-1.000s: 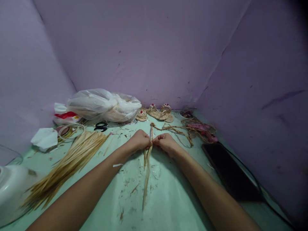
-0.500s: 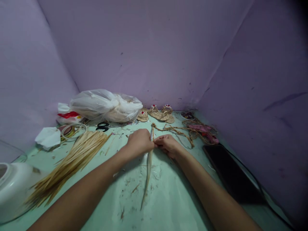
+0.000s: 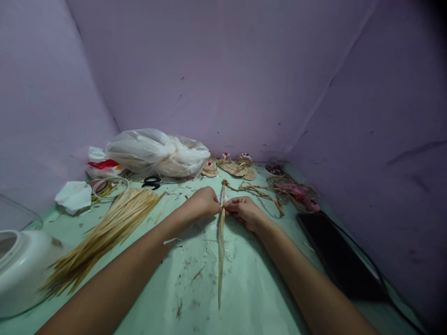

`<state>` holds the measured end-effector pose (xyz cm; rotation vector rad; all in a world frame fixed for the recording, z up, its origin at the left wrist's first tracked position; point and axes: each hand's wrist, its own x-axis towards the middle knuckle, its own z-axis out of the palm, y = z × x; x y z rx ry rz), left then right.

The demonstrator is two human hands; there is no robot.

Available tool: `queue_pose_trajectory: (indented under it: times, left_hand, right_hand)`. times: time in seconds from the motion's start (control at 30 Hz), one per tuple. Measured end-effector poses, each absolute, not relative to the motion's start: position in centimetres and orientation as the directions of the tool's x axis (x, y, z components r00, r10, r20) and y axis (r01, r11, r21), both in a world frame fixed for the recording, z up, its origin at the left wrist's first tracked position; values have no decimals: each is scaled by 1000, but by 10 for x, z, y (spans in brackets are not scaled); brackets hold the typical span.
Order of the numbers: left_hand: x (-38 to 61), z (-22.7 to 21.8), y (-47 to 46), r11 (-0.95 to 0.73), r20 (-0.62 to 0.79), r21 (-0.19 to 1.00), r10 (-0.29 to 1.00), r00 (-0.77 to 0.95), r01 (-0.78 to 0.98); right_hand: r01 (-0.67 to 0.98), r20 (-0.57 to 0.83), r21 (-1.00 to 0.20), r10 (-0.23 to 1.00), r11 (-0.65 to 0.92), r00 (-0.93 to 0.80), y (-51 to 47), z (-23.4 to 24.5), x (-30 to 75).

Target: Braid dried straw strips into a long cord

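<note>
A dried fibre strip (image 3: 221,260) hangs straight toward me from between my hands, its loose end tapering on the table. My left hand (image 3: 206,202) is closed on it from the left, fingertips partly hidden. My right hand (image 3: 242,210) pinches it from the right, thumb against forefinger. Just beyond the fingers the strip runs into a braided fibre cord (image 3: 256,187), which bends at the top and trails off to the right. To the left lies a bundle of pale dried strips (image 3: 118,223).
At the back sit a knotted plastic bag (image 3: 157,153), small woven slippers (image 3: 230,166) with red beads and black-handled scissors (image 3: 152,182). A white jar (image 3: 35,265) lies at left, near tape rolls (image 3: 110,188). A black flat device (image 3: 338,256) with a cable lies at right.
The strip's loose end has swung slightly right and now hangs straighter. Both hands stay at the same spot on it. The whole view has shifted a little.
</note>
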<state>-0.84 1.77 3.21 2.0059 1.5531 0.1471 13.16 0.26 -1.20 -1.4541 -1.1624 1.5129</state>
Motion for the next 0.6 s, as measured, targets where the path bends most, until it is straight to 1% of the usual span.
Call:
queue_pose_trajectory:
  times: [0.1,0.2,0.27,0.33,0.4,0.47,0.53,0.6]
  left_hand:
    - [-8,30,19,-118,-244,478,934,261,870]
    - [-4,30,16,-120,-262,502,923,283,857]
    - [4,29,6,-133,-239,488,930,279,863]
    - [15,27,-10,-162,-152,410,958,242,898]
    - [24,25,-25,-221,-59,323,966,252,920]
    - [28,25,-33,-284,-39,291,950,308,913]
    - [24,29,-28,-306,-80,332,933,350,892]
    - [15,32,-13,-256,-93,434,941,325,864]
  right_hand:
    - [95,-332,-941,940,-324,-81,2,-9,130]
    - [93,-335,-940,939,-328,-76,2,-10,130]
    - [63,-342,-939,937,-338,-66,3,-12,130]
    - [30,-342,-940,939,-340,-40,3,-13,131]
    - [17,-339,-941,940,-339,-21,2,-14,130]
    - [18,-341,-940,939,-341,-42,1,-13,130]
    - [6,-350,-936,933,-351,-84,1,-11,131]
    - [-37,-364,-928,925,-370,-113,1,-9,132]
